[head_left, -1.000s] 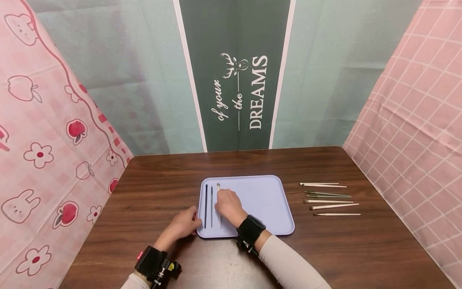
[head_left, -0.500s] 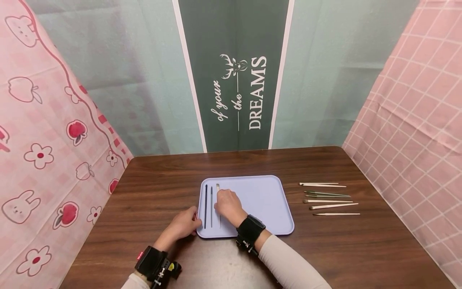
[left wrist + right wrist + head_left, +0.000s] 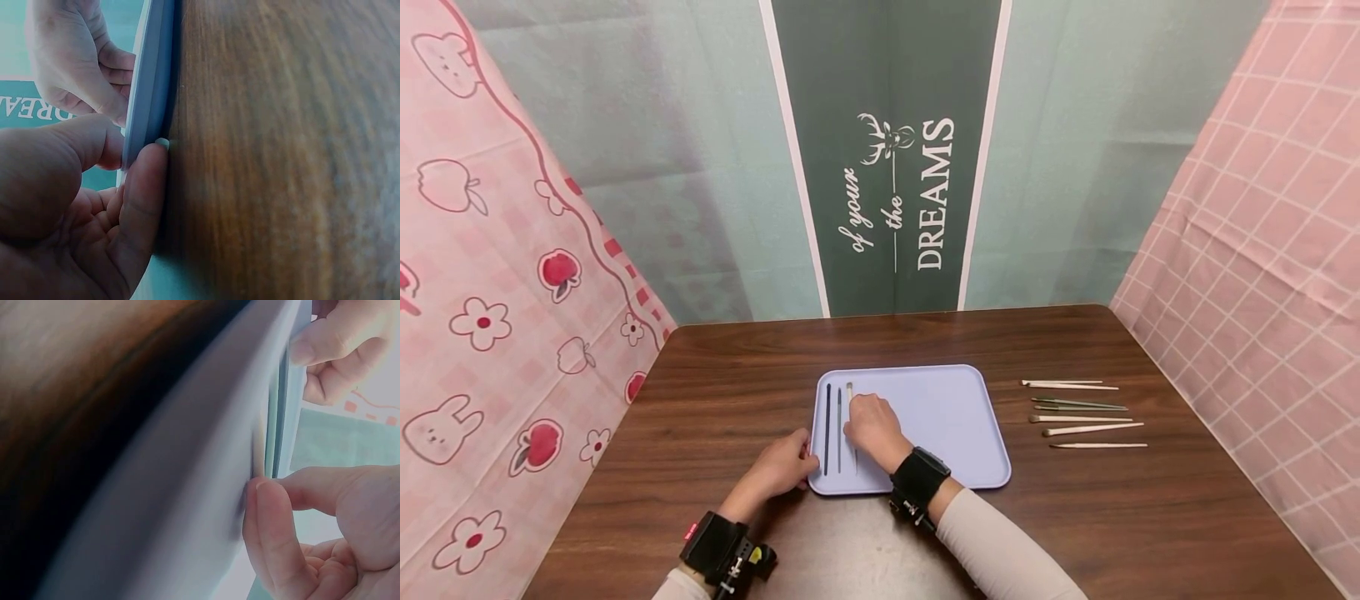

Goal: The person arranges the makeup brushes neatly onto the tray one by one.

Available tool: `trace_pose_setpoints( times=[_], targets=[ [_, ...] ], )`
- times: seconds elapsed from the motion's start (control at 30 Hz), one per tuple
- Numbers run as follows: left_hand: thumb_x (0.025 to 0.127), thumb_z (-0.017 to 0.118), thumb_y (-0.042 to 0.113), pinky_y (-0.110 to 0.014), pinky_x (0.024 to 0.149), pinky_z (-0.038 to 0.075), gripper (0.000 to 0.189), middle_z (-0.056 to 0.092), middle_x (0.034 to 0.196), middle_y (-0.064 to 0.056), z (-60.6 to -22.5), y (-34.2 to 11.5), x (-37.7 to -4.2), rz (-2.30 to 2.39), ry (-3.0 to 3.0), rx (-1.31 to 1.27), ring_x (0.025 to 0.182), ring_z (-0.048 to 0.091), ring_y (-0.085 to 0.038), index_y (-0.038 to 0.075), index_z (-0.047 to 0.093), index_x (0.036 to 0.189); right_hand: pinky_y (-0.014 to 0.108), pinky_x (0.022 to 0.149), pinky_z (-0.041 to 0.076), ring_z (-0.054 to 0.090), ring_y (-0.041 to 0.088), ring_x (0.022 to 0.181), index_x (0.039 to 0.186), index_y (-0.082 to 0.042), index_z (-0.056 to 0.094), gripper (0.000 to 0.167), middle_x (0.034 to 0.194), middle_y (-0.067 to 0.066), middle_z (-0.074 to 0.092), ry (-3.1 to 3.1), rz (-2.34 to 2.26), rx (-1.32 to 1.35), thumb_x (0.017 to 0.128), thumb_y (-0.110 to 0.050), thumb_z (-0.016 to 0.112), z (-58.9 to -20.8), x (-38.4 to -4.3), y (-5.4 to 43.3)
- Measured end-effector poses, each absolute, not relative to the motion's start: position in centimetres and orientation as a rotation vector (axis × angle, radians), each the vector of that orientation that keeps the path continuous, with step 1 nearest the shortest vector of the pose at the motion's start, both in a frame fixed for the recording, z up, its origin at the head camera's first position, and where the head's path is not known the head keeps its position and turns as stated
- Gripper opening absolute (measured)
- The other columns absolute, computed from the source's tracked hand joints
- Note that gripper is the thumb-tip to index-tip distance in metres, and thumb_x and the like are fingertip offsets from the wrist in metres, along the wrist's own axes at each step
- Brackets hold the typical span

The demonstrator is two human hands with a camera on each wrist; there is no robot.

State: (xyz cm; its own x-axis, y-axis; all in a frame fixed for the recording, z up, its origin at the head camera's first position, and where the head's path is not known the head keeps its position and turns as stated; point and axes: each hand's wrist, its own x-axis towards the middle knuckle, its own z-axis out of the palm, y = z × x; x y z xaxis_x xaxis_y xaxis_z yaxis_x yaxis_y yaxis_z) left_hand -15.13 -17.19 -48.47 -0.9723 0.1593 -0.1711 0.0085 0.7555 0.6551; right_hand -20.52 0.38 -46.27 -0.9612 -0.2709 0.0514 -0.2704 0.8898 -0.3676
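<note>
In the head view, my left hand [image 3: 782, 462] holds the near left corner of a lilac tray [image 3: 940, 421]. The left wrist view has its thumb and a finger on either side of the tray's rim [image 3: 149, 81]. Over the tray's left part, my right hand [image 3: 876, 427] pinches a pale-handled brush [image 3: 850, 389], whose middle is hidden under the hand. That brush lies lengthwise on the tray, to the right of a grey brush [image 3: 839, 433] and a black brush [image 3: 827, 433]. In the right wrist view, thumb and fingers meet at the pale handle [image 3: 259, 450].
Several more brushes lie crosswise on the wooden table [image 3: 722, 375] to the tray's right, among them a pale brush [image 3: 1093, 430] and a green-handled brush [image 3: 1082, 407]. A printed curtain [image 3: 895, 167] hangs behind the table, with pink cloths at both sides.
My right hand has shifted slightly left with the pale brush, bringing the brush's tip nearer to the grey brush. The left hand stays at the tray's corner.
</note>
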Motion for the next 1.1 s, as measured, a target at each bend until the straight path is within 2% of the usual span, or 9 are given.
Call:
trace_pose_setpoints(
  times=[0.5, 0.77, 1.1],
  targets=[
    [0.084, 0.064, 0.008, -0.027, 0.051, 0.050, 0.015, 0.055, 0.067, -0.001, -48.45, -17.17, -15.14, 1.030, 2.736, 0.135, 0.053, 0.063, -0.011, 0.010, 0.050, 0.082, 0.035, 0.055, 0.052, 0.063, 0.022, 0.062, 0.070, -0.007, 0.059, 0.017, 0.073, 0.011, 0.067, 3.069, -0.586, -0.449, 0.082, -0.008, 0.071, -46.44, -20.44, 0.29],
    [0.084, 0.065, 0.008, -0.027, 0.051, 0.050, 0.015, 0.055, 0.067, 0.000, -48.57, -17.17, -15.14, 1.020, 2.744, 0.136, 0.053, 0.064, -0.011, 0.011, 0.050, 0.082, 0.032, 0.052, 0.049, 0.056, 0.018, 0.058, 0.067, -0.009, 0.057, 0.019, 0.069, 0.008, 0.064, 3.049, -0.596, -0.432, 0.081, -0.006, 0.069, -46.47, -20.53, 0.27],
    [0.084, 0.064, 0.009, -0.027, 0.052, 0.049, 0.014, 0.055, 0.068, 0.001, -48.47, -17.34, -15.19, 1.020, 2.754, 0.161, 0.053, 0.064, -0.010, 0.011, 0.050, 0.083, 0.035, 0.053, 0.050, 0.057, 0.019, 0.059, 0.069, -0.007, 0.059, 0.015, 0.069, 0.008, 0.064, 3.075, -0.587, -0.438, 0.081, -0.008, 0.070, -46.27, -20.37, 0.23]
  ],
)
